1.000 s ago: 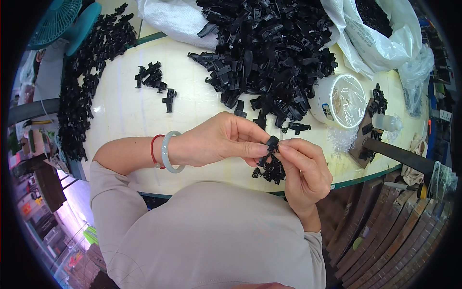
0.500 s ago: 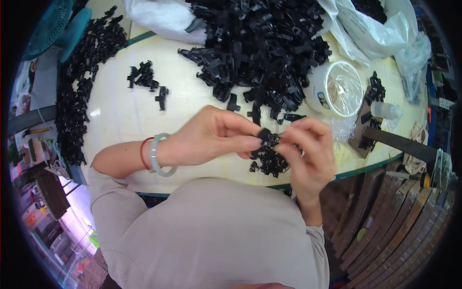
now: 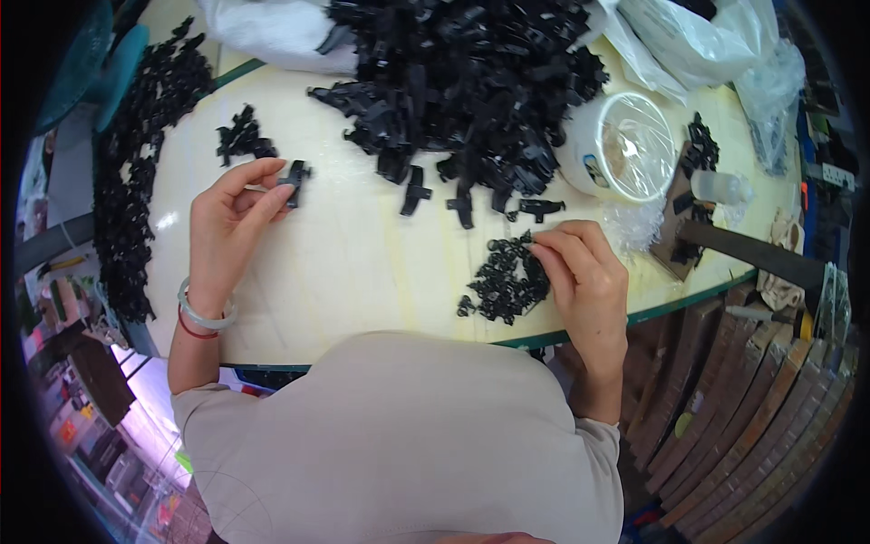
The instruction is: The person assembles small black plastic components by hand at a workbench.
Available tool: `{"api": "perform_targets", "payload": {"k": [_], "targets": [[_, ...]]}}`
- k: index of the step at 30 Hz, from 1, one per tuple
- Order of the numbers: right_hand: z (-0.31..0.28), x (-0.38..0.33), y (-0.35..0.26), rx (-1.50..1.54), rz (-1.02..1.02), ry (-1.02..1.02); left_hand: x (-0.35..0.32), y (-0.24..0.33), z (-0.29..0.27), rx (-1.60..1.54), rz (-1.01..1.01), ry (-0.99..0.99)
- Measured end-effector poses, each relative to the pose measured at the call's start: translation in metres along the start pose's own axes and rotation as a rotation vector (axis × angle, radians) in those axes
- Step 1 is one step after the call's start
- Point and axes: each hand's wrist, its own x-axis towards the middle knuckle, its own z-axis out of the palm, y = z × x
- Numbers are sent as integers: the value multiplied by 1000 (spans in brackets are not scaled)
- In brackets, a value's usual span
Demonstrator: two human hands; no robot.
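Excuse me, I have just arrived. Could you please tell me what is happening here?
A person is handling black plastic-looking pieces at a pale table. The left hand has a black part at its fingertips, near a small cluster. The right hand has its fingertips at the edge of a pile of smaller pieces. A large heap lies beyond, beside a white tub.

Around the tub (image 3: 583, 147) on the tabletop (image 3: 353, 272), can see a heap of moulded parts (image 3: 453, 100) to its left, a pile of small pieces (image 3: 503, 281) in front and left, a bottle (image 3: 719, 188) right, a plastic sack (image 3: 684, 45) behind, spread-out parts (image 3: 127, 208) far left
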Motion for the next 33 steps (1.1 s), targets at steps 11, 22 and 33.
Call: {"api": "perform_targets", "payload": {"k": [11,22,33], "targets": [[-13,-18,7,764,301,126,-4,31,55,479,715,-115],[2,-26,21,1662,349,110,3,29,81,622,921,-78],[0,-20,2,1041,258,364,2,31,76,315,932,-278]]}}
